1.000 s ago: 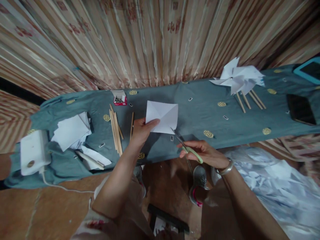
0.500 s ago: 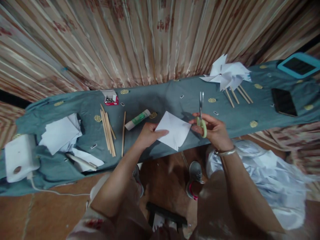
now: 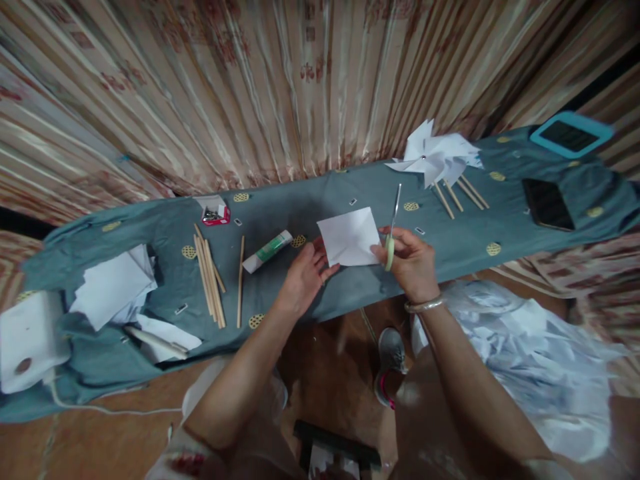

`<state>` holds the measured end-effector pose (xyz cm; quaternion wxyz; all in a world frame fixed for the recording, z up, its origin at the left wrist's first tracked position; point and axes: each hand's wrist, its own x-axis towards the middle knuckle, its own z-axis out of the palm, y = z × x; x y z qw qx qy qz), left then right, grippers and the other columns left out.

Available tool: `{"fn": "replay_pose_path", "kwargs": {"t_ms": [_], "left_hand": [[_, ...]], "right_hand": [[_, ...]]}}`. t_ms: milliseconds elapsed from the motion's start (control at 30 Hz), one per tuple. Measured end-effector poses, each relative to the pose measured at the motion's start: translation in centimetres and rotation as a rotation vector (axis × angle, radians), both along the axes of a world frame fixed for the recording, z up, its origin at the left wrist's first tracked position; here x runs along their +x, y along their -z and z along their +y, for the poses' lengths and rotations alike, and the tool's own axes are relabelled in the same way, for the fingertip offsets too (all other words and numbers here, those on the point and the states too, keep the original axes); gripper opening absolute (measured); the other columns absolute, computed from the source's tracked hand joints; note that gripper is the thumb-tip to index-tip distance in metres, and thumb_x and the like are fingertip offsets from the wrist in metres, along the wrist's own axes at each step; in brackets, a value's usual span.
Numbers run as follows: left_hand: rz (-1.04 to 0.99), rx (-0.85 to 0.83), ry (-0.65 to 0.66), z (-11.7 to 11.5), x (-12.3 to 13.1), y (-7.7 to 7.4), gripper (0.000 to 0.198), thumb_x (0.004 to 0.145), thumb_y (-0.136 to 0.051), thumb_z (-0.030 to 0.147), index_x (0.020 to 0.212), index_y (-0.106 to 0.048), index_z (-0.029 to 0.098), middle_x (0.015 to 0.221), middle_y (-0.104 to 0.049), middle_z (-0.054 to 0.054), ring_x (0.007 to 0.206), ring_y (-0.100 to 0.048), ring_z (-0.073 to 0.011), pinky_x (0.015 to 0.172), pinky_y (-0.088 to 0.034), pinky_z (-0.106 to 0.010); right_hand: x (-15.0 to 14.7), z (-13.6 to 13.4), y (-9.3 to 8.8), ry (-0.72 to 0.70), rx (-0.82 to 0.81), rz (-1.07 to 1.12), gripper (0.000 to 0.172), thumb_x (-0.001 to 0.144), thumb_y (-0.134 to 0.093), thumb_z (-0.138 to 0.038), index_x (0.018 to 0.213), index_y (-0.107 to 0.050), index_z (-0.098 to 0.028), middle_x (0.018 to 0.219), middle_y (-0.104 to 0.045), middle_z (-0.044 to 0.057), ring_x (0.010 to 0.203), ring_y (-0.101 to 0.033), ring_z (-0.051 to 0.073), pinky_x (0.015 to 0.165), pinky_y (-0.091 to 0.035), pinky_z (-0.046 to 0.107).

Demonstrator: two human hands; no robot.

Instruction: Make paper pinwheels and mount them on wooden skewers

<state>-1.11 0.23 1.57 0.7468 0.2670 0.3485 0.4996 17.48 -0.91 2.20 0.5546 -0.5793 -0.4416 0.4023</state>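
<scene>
A square sheet of white paper (image 3: 350, 237) with faint crease lines is held up above the front part of the table. My right hand (image 3: 411, 263) pinches its right edge with the thumb on top. That same hand has scissors (image 3: 389, 250) with pale green handles hooked in its fingers, blades pointing up and away. At the paper's lower left edge is my left hand (image 3: 303, 277), fingers apart and touching the sheet, some fingertips hidden behind it. A glue stick (image 3: 269, 251) with a green label lies left of the sheet.
Wooden sticks (image 3: 209, 280), a red box of pins (image 3: 216, 212) and a paper stack (image 3: 115, 283) are at left. Paper pinwheels (image 3: 440, 157), a phone (image 3: 547, 203) and a blue-framed tablet (image 3: 570, 133) lie at right. A plastic bag of scraps (image 3: 525, 360) sits below the table edge.
The paper has turned, its edges now nearly level. My left hand has loosened its pinch, and my right thumb has come onto the paper's right edge. The camera view has shifted slightly.
</scene>
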Motion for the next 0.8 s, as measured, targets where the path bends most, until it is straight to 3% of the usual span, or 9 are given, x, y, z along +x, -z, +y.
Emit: {"fn": "replay_pose_path", "kwargs": {"t_ms": [67,167,300,400,533,633,800], "left_hand": [[0.025,0.016,0.043,-0.8,1.3,-0.1,0.047,0.056,-0.081,0.048,0.092,-0.070,0.020,0.105,-0.070,-0.007,0.100,-0.063,-0.0222,0.084,-0.050,-0.032],[0.095,0.053,0.064,-1.7,2.9,-0.1,0.042,0.051,-0.085,0.037,0.086,-0.071,0.018,0.096,-0.072,-0.006,0.095,-0.064,-0.0216,0.085,-0.049,-0.031],[0.147,-0.012,-0.060,-1.8,3.6,0.1,0.028,0.057,-0.080,0.036,0.076,-0.071,0.017,0.086,-0.073,-0.005,0.087,-0.067,-0.0206,0.080,-0.051,-0.031],[0.140,-0.092,-0.167,-1.4,3.4,0.1,0.031,0.055,-0.081,0.031,0.081,-0.071,0.017,0.091,-0.074,-0.006,0.090,-0.067,-0.0221,0.079,-0.053,-0.032],[0.157,-0.126,-0.205,-0.9,2.8,0.1,0.037,0.053,-0.083,0.030,0.085,-0.071,0.015,0.090,-0.074,-0.007,0.084,-0.068,-0.0219,0.074,-0.055,-0.033],[0.170,-0.093,-0.219,-0.4,2.1,0.1,0.037,0.051,-0.084,0.028,0.083,-0.070,0.014,0.088,-0.074,-0.007,0.082,-0.068,-0.0213,0.072,-0.055,-0.032],[0.172,-0.039,-0.328,0.9,0.7,-0.1,0.035,0.050,-0.083,0.026,0.080,-0.068,0.015,0.087,-0.074,-0.004,0.084,-0.067,-0.0202,0.071,-0.054,-0.030]], "right_hand": [[-0.7,0.1,0.3,0.062,0.017,0.007,0.043,0.059,-0.080,-0.038,0.095,-0.064,-0.022,0.060,-0.057,-0.006,0.055,-0.049,0.011,0.055,-0.042,0.025],[-1.9,-0.1,0.8,0.092,0.031,-0.001,0.043,0.062,-0.078,-0.041,0.097,-0.062,-0.022,0.062,-0.057,-0.005,0.056,-0.050,0.011,0.056,-0.042,0.025],[-2.9,-0.5,1.1,0.055,0.004,0.021,0.043,0.063,-0.077,-0.042,0.097,-0.061,-0.022,0.058,-0.053,-0.007,0.054,-0.049,0.011,0.056,-0.043,0.026],[-3.3,-0.8,0.9,0.018,-0.060,0.088,0.046,0.059,-0.080,-0.043,0.096,-0.060,-0.023,0.056,-0.052,-0.008,0.052,-0.048,0.011,0.053,-0.043,0.026],[-3.7,-1.2,0.7,0.006,-0.081,0.162,0.050,0.052,-0.084,-0.045,0.090,-0.061,-0.023,0.059,-0.059,-0.006,0.054,-0.053,0.012,0.054,-0.044,0.026],[-3.5,-1.8,0.6,-0.069,-0.086,0.136,0.047,0.053,-0.084,-0.045,0.088,-0.062,-0.023,0.064,-0.063,-0.004,0.057,-0.054,0.013,0.054,-0.044,0.026],[-2.3,-3.8,-0.1,-0.279,-0.172,0.036,0.040,0.067,-0.076,-0.046,0.097,-0.066,-0.021,0.068,-0.066,-0.002,0.061,-0.054,0.013,0.061,-0.045,0.027]]}}
